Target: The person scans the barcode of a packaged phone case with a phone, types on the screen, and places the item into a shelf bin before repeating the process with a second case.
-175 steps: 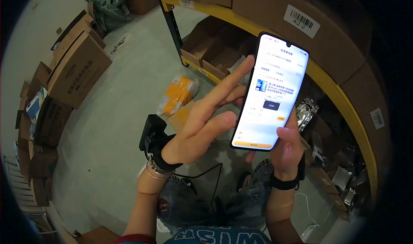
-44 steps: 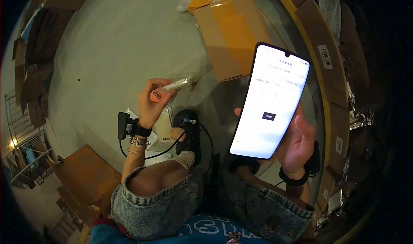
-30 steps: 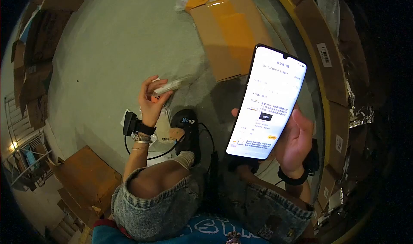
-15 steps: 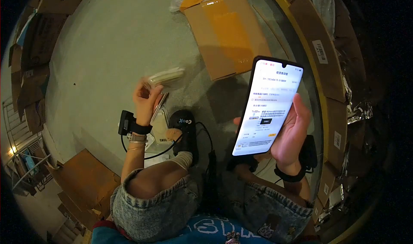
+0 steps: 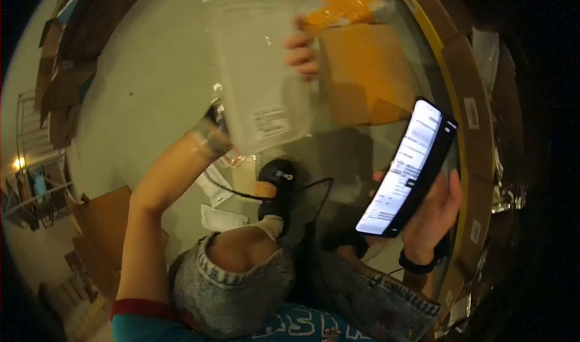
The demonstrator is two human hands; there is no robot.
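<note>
My left hand (image 5: 302,55) is raised ahead of me, its fingers wrapped round the right edge of a clear, flat plastic package (image 5: 257,70). A white barcode label shows near the package's lower edge, and the package is blurred by motion. My right hand (image 5: 432,212) holds a phone (image 5: 402,173) with a lit screen, tilted to the right. White packets (image 5: 223,218) lie on the floor beside my shoe (image 5: 278,179).
A taped cardboard box (image 5: 368,76) stands on the floor ahead, with an orange-taped bundle (image 5: 347,7) behind it. Cardboard boxes (image 5: 471,112) line the right side beyond a yellow edge. More cardboard (image 5: 118,233) is at the left. A black cable (image 5: 323,200) crosses near my shoe.
My left hand has moved forward and to the right, and the clear package is now held up, broad face in view. The phone has shifted right and turned more edge-on.
</note>
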